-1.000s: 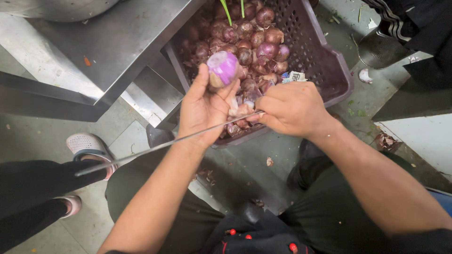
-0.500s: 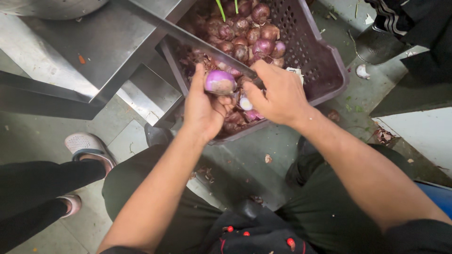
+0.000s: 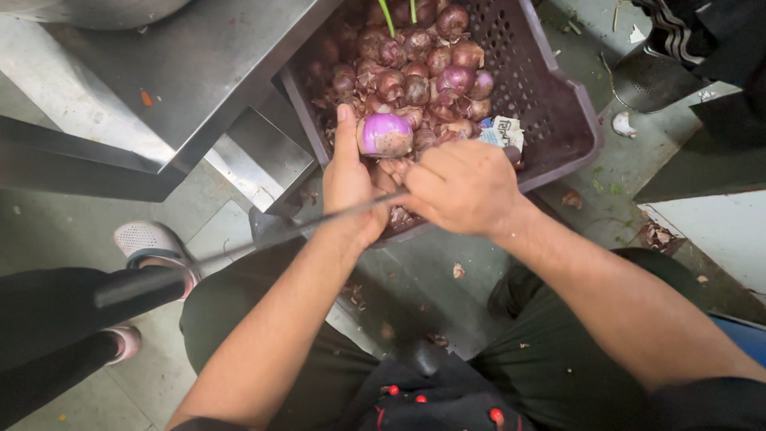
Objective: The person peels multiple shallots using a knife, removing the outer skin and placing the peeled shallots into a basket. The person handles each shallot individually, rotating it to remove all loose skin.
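Note:
My left hand (image 3: 351,187) grips a partly peeled purple onion (image 3: 384,134) just above the near edge of a dark perforated crate (image 3: 558,120). My right hand (image 3: 463,187) is closed on a long thin knife (image 3: 295,227). Its length runs across my left wrist toward the lower left and ends in a dark tip or handle. The two hands touch right under the onion. The crate holds several unpeeled red onions (image 3: 415,64) and a small printed paper scrap (image 3: 503,132).
A stainless steel table (image 3: 183,72) stands at the left with a lower shelf (image 3: 263,160). Another person's dark-trousered leg (image 3: 48,319) and pale shoe (image 3: 148,239) are at the left. Onion skins litter the grey floor (image 3: 431,279). A metal strainer (image 3: 646,76) lies at top right.
The knife swung from pointing up-left over the table to pointing down-left across my left wrist. My left hand kept hold of the onion and turned it slightly.

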